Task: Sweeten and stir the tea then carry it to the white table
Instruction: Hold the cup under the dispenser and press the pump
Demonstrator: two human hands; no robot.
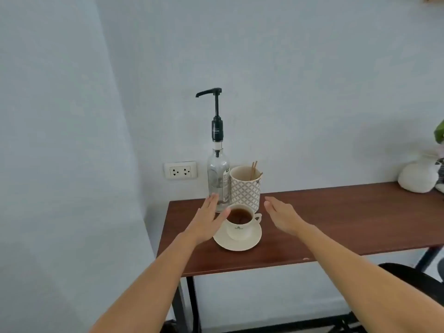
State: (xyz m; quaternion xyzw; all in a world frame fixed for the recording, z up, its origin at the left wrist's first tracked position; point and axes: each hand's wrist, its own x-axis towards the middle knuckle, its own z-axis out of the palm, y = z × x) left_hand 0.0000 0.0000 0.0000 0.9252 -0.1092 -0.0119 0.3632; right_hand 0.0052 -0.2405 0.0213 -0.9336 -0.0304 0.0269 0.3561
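Note:
A white cup of dark tea stands on a white saucer near the left end of a brown wooden table. Behind it rises a clear syrup bottle with a black pump. Right beside the bottle is a patterned holder with a few wooden stir sticks. My left hand hovers flat just left of the cup, fingers apart, empty. My right hand is held out to the right of the cup, open and empty.
A wall socket sits left of the bottle. At the table's far right are a round white vase and a green leaf. A dark chair shows below the table's right part. The wall stands close behind.

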